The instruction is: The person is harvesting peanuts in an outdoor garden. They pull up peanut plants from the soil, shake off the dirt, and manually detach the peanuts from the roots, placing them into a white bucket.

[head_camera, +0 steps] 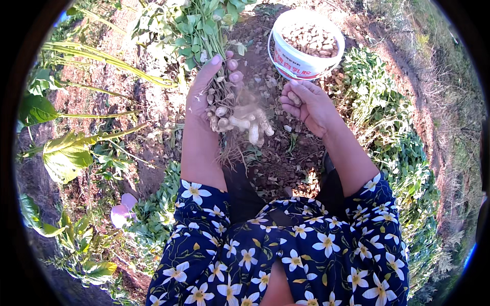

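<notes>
My left hand (203,88) grips an uprooted peanut plant (208,34) by its stems. Its green leaves point away from me, and its roots and a cluster of unshelled peanuts (249,124) hang toward my lap. Held in the fingers of my right hand (310,103) is a loose peanut pod (294,98). That hand is just below a white plastic bucket (283,61), which has red printing and a wire handle. Many peanuts in their shells (312,40) fill the bucket to near its rim.
Brown soil (283,149) strewn with dry leaf bits lies between my legs. Pulled green plants (398,153) are heaped along my right. To my left are large-leaved stalks (69,153), a pink object (123,211) and more greenery (160,202).
</notes>
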Motion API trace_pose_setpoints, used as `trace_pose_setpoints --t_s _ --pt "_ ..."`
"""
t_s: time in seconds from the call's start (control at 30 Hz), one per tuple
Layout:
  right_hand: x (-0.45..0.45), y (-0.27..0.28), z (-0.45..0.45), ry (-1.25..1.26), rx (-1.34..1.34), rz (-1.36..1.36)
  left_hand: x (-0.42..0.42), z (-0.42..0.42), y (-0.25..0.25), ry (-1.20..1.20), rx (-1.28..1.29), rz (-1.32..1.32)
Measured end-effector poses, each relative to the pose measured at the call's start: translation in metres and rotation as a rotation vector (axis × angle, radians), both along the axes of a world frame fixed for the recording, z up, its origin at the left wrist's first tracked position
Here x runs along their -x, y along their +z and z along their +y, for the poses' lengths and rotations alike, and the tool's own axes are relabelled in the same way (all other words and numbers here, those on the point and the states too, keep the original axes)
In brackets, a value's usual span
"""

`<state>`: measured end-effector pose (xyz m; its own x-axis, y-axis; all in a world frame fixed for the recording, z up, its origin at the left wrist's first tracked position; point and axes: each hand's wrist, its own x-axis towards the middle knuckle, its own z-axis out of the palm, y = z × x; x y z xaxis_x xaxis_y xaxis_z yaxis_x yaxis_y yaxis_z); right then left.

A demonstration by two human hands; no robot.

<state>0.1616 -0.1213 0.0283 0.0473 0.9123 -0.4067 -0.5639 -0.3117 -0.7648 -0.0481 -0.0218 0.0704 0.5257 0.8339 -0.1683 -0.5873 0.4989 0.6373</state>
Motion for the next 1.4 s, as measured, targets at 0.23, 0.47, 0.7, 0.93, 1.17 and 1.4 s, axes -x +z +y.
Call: trace_pose_setpoints --t_s 0.23,0.47,0.7,0.93,1.17,1.4 --pt "0.044 0.012 -0.008 0.264 0.046 0.091 -0.008 -0.004 0.002 -0.008 -0.006 0.144" --pt "0.06 0.016 -0.019 0.267 0.066 0.201 -0.01 0.001 -0.002 0.119 -0.11 0.234" --pt "0.04 0.014 -0.009 0.123 -0.02 0.185 -0.013 0.002 -0.003 0.17 -0.119 0.364" --pt "0.04 0.016 -0.011 0.148 -0.065 0.08 -0.016 0.001 0.0 0.193 -0.12 0.357" --pt "0.032 0.052 -0.023 0.122 -0.308 -0.547 0.016 0.023 -0.013 0.381 -0.005 0.508" --pt "-0.001 -0.028 0.0 0.0 0.126 -0.123 0.01 0.027 -0.014 0.258 0.106 0.242"
